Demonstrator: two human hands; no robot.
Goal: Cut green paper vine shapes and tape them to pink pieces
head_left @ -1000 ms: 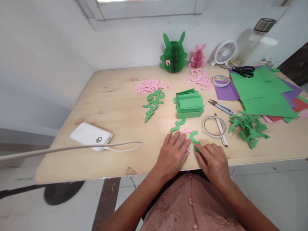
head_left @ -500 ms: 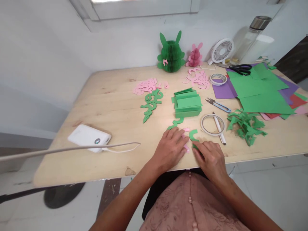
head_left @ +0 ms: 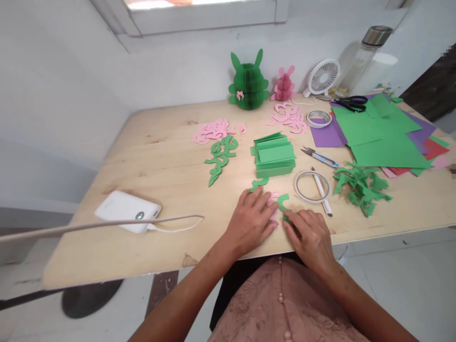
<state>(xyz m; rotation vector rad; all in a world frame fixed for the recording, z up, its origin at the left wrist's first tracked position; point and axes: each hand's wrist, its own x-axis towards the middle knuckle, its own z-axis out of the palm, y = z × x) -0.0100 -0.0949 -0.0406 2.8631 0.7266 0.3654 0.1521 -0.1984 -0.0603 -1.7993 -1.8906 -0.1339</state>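
My left hand [head_left: 251,213] lies flat on the table with its fingers stretched out, partly covering a pink paper cutout [head_left: 273,195]. Beyond its fingertips a wavy green paper strip [head_left: 261,182] peeks out. A curved green paper cutout [head_left: 282,201] lies just to the right, its lower end under the fingers of my right hand [head_left: 307,232], which are curled closed on it. Past both hands sits a block of folded green paper [head_left: 274,154].
Green cutouts [head_left: 221,156] and pink cutouts [head_left: 213,131] lie left of centre. To the right are a tape roll [head_left: 296,190], a white pen [head_left: 326,205], thread snips [head_left: 322,157] and green scraps [head_left: 363,187]. A power bank [head_left: 124,209] with a cable sits left. Paper rabbits [head_left: 248,85] stand behind.
The camera view has shifted slightly, so the whole table sits a little further left and lower. Both hands stay on the same paper pieces, with almost no movement.
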